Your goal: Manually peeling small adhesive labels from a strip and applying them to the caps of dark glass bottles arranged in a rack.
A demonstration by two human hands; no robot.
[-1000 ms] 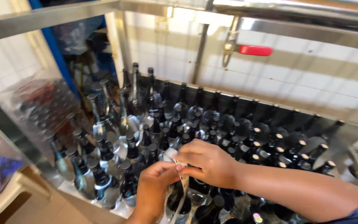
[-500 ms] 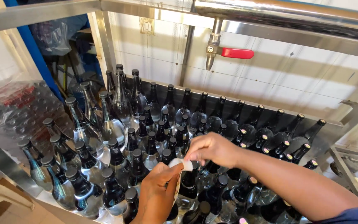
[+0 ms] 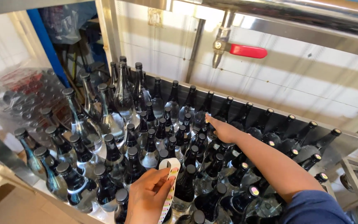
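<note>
From the head camera, a steel tabletop (image 3: 83,207) against a white tiled wall (image 3: 295,83) carries dark glass bottles (image 3: 154,137). The left hand (image 3: 146,197) pinches a curled sticker strip (image 3: 168,182); the right hand (image 3: 224,130), fingers extended, touches a bottle cap.

Left hand (image 3: 148,197) curled in a pinching grip; right hand (image 3: 224,130) stretched forward, fingers extended.

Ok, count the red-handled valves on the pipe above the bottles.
1. The single red-handled valve hangs from the steel pipe at upper right, above the back row of dark bottles. More could sit outside the frame.
</note>
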